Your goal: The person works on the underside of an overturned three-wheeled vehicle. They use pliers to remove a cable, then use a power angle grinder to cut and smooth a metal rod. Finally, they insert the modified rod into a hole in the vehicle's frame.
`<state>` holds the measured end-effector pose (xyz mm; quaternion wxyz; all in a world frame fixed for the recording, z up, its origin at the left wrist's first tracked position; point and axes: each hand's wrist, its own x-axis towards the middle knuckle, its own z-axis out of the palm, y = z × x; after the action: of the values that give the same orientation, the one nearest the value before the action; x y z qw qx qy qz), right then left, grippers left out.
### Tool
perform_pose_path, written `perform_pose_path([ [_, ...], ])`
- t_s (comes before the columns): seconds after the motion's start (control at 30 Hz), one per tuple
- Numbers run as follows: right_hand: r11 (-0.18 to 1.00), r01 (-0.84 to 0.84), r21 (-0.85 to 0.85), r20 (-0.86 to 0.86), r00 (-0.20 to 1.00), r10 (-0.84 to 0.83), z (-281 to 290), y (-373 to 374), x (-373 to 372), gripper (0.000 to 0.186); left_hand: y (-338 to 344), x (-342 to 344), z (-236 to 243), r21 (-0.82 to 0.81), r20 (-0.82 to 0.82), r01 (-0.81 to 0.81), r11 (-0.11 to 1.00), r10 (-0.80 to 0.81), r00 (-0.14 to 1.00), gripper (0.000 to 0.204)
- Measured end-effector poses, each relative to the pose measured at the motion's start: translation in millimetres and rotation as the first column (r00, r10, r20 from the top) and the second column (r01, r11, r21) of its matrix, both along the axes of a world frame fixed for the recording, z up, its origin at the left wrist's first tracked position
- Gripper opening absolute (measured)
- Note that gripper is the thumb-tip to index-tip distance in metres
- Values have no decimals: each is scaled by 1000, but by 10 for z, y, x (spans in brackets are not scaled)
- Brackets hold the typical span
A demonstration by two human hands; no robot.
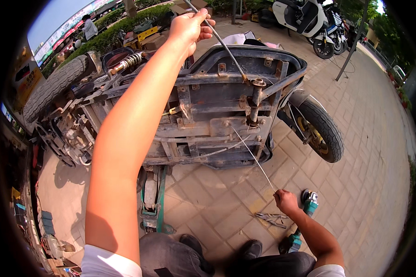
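My left hand [189,30] is closed around a long dark metal rod [230,56] high up, whose lower tip reaches a bracket beside an upright rusty tube [256,99] on an overturned scooter's underframe [212,92]. At lower right, my right hand [286,201] is closed on a thin pale rod [256,159] that runs up to a bolted plate [222,124] on the frame. Near that hand, pliers [270,219] and a teal angle grinder [309,205] lie on the paving. A green floor jack [162,198] stands under the frame.
The scooter's wheels [330,138] stick out at both sides. Parked scooters [309,23] and a leaning pole [351,51] are at back right. Tools and boxes [143,37] lie behind, along a hedge. A person [88,27] is at far upper left. Clutter [48,231] lines the left edge.
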<state>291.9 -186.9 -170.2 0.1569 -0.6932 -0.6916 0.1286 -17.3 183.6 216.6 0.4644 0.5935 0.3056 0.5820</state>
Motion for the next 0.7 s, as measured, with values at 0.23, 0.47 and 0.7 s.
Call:
perform_pose_path([
  [0.23,957,276,86,327,900,-289,949,-1148,955,10,-549,-136,100,218,29,44,975,-51,998,28],
  [0.47,536,668,516,33,609,-792,1068,-2416,2153,24,-1425,-1197,-266,125,382,-234,964,171,908,25],
  [0.7,122,873,472,-879,454,147,2637,-1583,2082,20,-2393,-2072,-553,-85,350,-445,892,445,825,24],
])
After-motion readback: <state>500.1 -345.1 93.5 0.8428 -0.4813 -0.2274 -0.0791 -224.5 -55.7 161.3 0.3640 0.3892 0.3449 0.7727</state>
